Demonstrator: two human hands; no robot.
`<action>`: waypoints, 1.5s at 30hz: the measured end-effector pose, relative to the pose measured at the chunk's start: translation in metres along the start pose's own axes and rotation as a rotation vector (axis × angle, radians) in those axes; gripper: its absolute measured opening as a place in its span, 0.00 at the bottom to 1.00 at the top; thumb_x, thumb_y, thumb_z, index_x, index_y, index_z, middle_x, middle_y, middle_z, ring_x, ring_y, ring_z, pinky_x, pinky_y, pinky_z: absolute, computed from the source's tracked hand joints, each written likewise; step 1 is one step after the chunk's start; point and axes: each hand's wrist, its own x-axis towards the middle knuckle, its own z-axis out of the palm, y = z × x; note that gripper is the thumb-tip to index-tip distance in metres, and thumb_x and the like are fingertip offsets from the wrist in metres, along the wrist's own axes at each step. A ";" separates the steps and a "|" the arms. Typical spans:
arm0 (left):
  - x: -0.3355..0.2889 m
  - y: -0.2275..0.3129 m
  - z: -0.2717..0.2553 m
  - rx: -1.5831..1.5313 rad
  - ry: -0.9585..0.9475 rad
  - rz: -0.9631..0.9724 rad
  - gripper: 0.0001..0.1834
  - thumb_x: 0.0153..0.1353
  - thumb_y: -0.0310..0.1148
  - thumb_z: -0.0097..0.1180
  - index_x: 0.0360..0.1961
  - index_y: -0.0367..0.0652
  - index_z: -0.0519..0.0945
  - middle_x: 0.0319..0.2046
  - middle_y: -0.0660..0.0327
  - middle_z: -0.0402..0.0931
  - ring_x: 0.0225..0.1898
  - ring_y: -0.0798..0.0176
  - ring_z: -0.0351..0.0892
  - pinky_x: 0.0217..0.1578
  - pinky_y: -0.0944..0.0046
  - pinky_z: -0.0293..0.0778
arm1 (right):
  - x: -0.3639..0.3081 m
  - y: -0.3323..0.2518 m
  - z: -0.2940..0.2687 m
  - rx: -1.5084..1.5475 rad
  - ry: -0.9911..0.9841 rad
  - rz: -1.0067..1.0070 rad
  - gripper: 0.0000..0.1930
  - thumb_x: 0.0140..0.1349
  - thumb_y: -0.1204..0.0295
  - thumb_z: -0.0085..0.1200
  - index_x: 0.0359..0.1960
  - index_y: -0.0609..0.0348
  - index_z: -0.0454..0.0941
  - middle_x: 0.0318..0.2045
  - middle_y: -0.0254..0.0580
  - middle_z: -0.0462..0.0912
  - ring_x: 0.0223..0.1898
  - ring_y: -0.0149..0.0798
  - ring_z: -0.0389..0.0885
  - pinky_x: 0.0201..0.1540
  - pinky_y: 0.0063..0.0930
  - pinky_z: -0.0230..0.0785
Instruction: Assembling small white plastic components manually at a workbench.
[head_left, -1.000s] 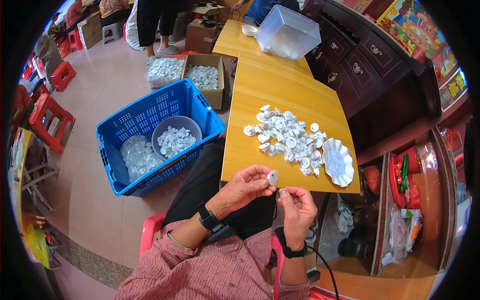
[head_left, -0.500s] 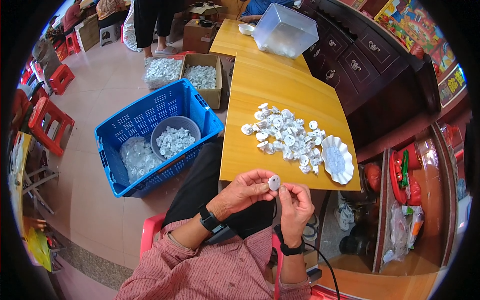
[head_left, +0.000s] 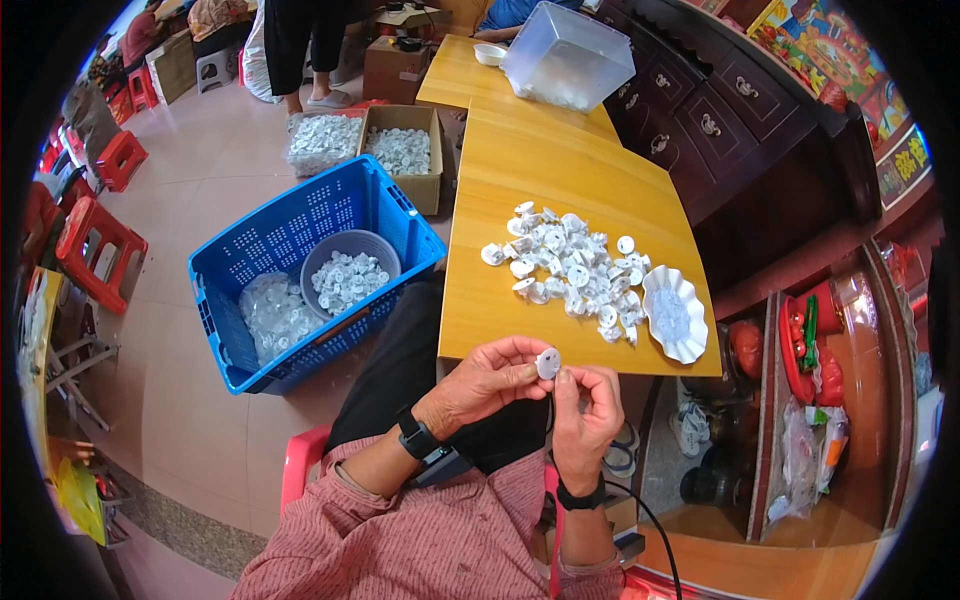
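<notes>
Between finger and thumb, my left hand (head_left: 488, 385) grips a small round white plastic part (head_left: 548, 363) with a flat disc face, just off the table's near edge. My right hand (head_left: 588, 412) is closed in a pinch, its fingertips against the right edge of that disc. Whatever is in this pinch is too small or hidden to name. Beyond the hands, a loose pile of similar white plastic parts (head_left: 572, 262) lies on the yellow wooden table (head_left: 500, 180). To the right of the pile stands a white scalloped dish (head_left: 688, 350) holding small clear pieces.
A blue crate (head_left: 225, 330) on the floor at left holds a grey bowl (head_left: 390, 252) of white parts and a clear bag (head_left: 272, 315). Behind it stands an open cardboard box (head_left: 430, 192) of parts. A translucent bin (head_left: 575, 60) sits on the far table, beside dark drawers (head_left: 700, 125).
My right hand has shifted very slightly left, closer against the disc. The left hand keeps its grip on the white part. The whole view has tilted a little.
</notes>
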 end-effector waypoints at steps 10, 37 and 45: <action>0.000 0.001 0.004 0.048 0.025 -0.009 0.17 0.68 0.26 0.58 0.58 0.36 0.76 0.49 0.56 0.80 0.47 0.64 0.83 0.52 0.63 0.82 | -0.002 0.005 0.003 0.081 0.006 0.049 0.04 0.65 0.77 0.60 0.34 0.65 0.79 0.33 0.40 0.79 0.31 0.31 0.79 0.34 0.24 0.71; -0.002 0.002 0.010 0.205 0.094 0.029 0.16 0.69 0.26 0.58 0.56 0.35 0.77 0.46 0.56 0.82 0.42 0.66 0.85 0.48 0.65 0.83 | -0.003 0.015 0.001 0.159 -0.036 0.112 0.03 0.66 0.78 0.58 0.35 0.65 0.77 0.34 0.40 0.79 0.33 0.31 0.78 0.37 0.25 0.71; -0.002 0.002 0.011 0.213 0.115 0.024 0.16 0.69 0.26 0.58 0.56 0.34 0.77 0.45 0.57 0.82 0.42 0.66 0.85 0.47 0.66 0.83 | 0.001 0.003 -0.002 -0.003 -0.044 0.042 0.03 0.64 0.78 0.58 0.34 0.65 0.77 0.33 0.41 0.79 0.33 0.33 0.79 0.35 0.27 0.72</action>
